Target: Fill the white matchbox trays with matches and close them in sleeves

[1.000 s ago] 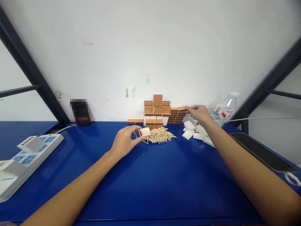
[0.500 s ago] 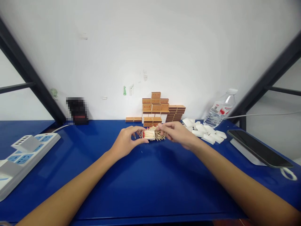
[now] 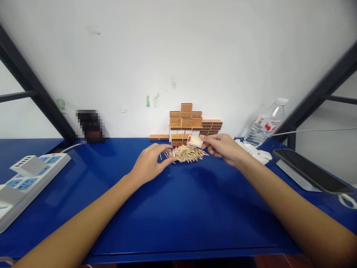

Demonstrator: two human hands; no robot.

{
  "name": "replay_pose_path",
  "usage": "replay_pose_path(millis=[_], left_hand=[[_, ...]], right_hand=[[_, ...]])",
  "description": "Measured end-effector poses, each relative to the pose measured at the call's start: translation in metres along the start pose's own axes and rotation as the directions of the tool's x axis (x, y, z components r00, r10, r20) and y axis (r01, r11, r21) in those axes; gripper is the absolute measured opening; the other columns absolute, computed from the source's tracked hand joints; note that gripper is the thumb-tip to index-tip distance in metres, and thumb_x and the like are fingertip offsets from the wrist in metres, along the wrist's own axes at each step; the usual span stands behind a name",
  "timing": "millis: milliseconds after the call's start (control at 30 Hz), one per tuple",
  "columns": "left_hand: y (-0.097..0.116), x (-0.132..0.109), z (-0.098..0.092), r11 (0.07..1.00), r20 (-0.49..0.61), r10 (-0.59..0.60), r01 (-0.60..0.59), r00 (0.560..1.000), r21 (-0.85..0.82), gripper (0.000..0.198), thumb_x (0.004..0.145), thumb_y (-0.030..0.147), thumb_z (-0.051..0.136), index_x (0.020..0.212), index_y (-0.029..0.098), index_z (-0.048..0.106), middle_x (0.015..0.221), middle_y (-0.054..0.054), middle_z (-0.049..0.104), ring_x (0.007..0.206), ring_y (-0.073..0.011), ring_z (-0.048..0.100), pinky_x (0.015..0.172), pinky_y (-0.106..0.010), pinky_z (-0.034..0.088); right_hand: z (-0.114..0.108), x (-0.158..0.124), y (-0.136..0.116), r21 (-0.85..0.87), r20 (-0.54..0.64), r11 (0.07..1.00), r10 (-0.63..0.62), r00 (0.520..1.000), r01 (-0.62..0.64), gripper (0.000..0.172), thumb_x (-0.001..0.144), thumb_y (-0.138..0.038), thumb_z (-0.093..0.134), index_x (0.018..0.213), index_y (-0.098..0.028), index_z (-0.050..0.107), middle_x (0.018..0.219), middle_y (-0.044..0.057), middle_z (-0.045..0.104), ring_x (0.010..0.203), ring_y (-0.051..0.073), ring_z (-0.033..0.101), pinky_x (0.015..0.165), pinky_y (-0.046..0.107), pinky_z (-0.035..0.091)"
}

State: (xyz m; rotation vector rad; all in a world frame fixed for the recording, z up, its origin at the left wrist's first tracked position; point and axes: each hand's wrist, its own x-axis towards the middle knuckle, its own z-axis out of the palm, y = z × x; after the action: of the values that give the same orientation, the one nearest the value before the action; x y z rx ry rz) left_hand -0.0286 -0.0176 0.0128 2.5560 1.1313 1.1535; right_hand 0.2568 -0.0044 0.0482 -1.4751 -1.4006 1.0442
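Observation:
Between the thumb and fingers of my right hand (image 3: 221, 146) is a small white matchbox tray (image 3: 195, 141) filled with red-tipped matches, held above the pile. My left hand (image 3: 152, 160) rests at the left edge of a heap of loose matches (image 3: 188, 153), its thumb and fingers apart with nothing gripped between them. Just behind the heap stand stacked orange-brown matchboxes (image 3: 186, 122) against the wall. Two more matchboxes (image 3: 158, 137) lie flat to the left of the stack.
White trays (image 3: 259, 156) are piled right of my right hand, partly hidden by it. A plastic bottle (image 3: 266, 123) leans behind them. At the right lies a phone (image 3: 312, 171) on a white object. A power strip (image 3: 36, 178) is at the left, and a pixelated dark object (image 3: 90, 126) stands near the wall.
The tray of matches has passed from my left hand to my right, which has lifted it up and to the right. My left hand has let go, and the view has shifted slightly.

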Motion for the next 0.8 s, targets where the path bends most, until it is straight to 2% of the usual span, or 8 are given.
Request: replay_pose_path(millis=[67, 133, 233, 400, 467, 600, 700, 800], left_hand=[[-0.002, 0.000, 0.000, 0.999, 0.007, 0.015, -0.016, 1.000, 0.030, 0.034, 0.096, 0.043, 0.072, 0.123, 0.021, 0.069, 0.105, -0.005, 0.078, 0.099, -0.0218, 0.071, 0.090, -0.039, 0.056], [-0.002, 0.000, 0.000, 0.999, 0.008, 0.024, -0.024, 1.000, 0.049, 0.032, 0.098, 0.042, 0.070, 0.122, 0.022, 0.069, 0.102, -0.004, 0.078, 0.097, -0.0213, 0.071, 0.089, -0.039, 0.056], [-0.003, 0.000, 0.001, 0.997, 0.012, 0.003, -0.004, 1.000, 0.073, 0.029, 0.099, 0.041, 0.068, 0.121, 0.023, 0.069, 0.101, -0.004, 0.078, 0.097, -0.0215, 0.071, 0.089, -0.039, 0.055], [-0.006, -0.001, 0.003, 0.992, 0.044, -0.062, 0.057, 0.997, 0.111, 0.031, 0.098, 0.043, 0.066, 0.120, 0.023, 0.070, 0.108, -0.007, 0.077, 0.100, -0.0241, 0.070, 0.088, -0.040, 0.056], [-0.006, -0.001, 0.003, 0.991, 0.065, -0.071, 0.062, 0.995, 0.121, 0.029, 0.098, 0.042, 0.066, 0.119, 0.023, 0.071, 0.107, -0.007, 0.077, 0.099, -0.0244, 0.070, 0.086, -0.039, 0.055], [-0.006, -0.001, 0.003, 0.988, 0.080, -0.071, 0.060, 0.994, 0.140, 0.027, 0.098, 0.042, 0.066, 0.117, 0.023, 0.071, 0.107, -0.006, 0.077, 0.098, -0.0244, 0.069, 0.085, -0.039, 0.055], [-0.006, -0.001, 0.002, 0.987, 0.081, -0.074, 0.061, 0.994, 0.149, 0.027, 0.098, 0.042, 0.066, 0.117, 0.022, 0.071, 0.108, -0.006, 0.077, 0.099, -0.0244, 0.069, 0.085, -0.039, 0.054], [-0.006, -0.001, 0.003, 0.987, 0.089, -0.074, 0.060, 0.993, 0.151, 0.027, 0.098, 0.042, 0.065, 0.116, 0.023, 0.071, 0.107, -0.006, 0.076, 0.098, -0.0243, 0.069, 0.086, -0.039, 0.054]], right_hand=[[-0.015, 0.011, 0.006, -0.092, -0.162, 0.995, -0.052, 0.985, 0.038, 0.042, 0.089, -0.053, 0.073, 0.069, -0.015, 0.074, 0.046, -0.001, 0.052, 0.040, 0.008, 0.036, 0.040, 0.023, 0.024], [-0.025, 0.020, 0.015, -0.200, -0.255, 0.977, -0.121, 0.959, 0.070, 0.040, 0.088, -0.051, 0.073, 0.069, -0.016, 0.075, 0.053, 0.003, 0.063, 0.042, 0.010, 0.043, 0.043, 0.025, 0.033], [-0.027, 0.027, 0.026, -0.383, -0.282, 0.921, -0.193, 0.940, 0.074, 0.035, 0.089, -0.046, 0.072, 0.069, -0.018, 0.074, 0.073, 0.008, 0.077, 0.050, 0.014, 0.058, 0.054, 0.027, 0.044], [-0.019, 0.027, 0.032, -0.619, -0.299, 0.785, -0.273, 0.915, 0.032, 0.032, 0.090, -0.046, 0.070, 0.073, -0.020, 0.076, 0.081, 0.009, 0.080, 0.068, 0.021, 0.070, 0.061, 0.029, 0.045], [-0.017, 0.025, 0.031, -0.668, -0.261, 0.743, -0.288, 0.921, 0.043, 0.030, 0.089, -0.045, 0.071, 0.073, -0.021, 0.075, 0.081, 0.008, 0.080, 0.073, 0.023, 0.072, 0.061, 0.030, 0.044], [-0.012, 0.017, 0.025, -0.775, -0.099, 0.621, -0.309, 0.946, 0.122, 0.026, 0.089, -0.042, 0.073, 0.075, -0.021, 0.074, 0.081, 0.007, 0.080, 0.076, 0.024, 0.071, 0.062, 0.031, 0.042], [-0.006, 0.009, 0.020, -0.855, -0.030, 0.492, -0.360, 0.933, 0.162, 0.025, 0.091, -0.043, 0.072, 0.079, -0.021, 0.074, 0.083, 0.007, 0.080, 0.079, 0.026, 0.071, 0.061, 0.032, 0.038], [-0.001, 0.003, 0.017, -0.896, 0.007, 0.405, -0.396, 0.918, 0.182, 0.026, 0.093, -0.045, 0.070, 0.083, -0.021, 0.074, 0.085, 0.008, 0.080, 0.079, 0.026, 0.070, 0.060, 0.033, 0.036]])
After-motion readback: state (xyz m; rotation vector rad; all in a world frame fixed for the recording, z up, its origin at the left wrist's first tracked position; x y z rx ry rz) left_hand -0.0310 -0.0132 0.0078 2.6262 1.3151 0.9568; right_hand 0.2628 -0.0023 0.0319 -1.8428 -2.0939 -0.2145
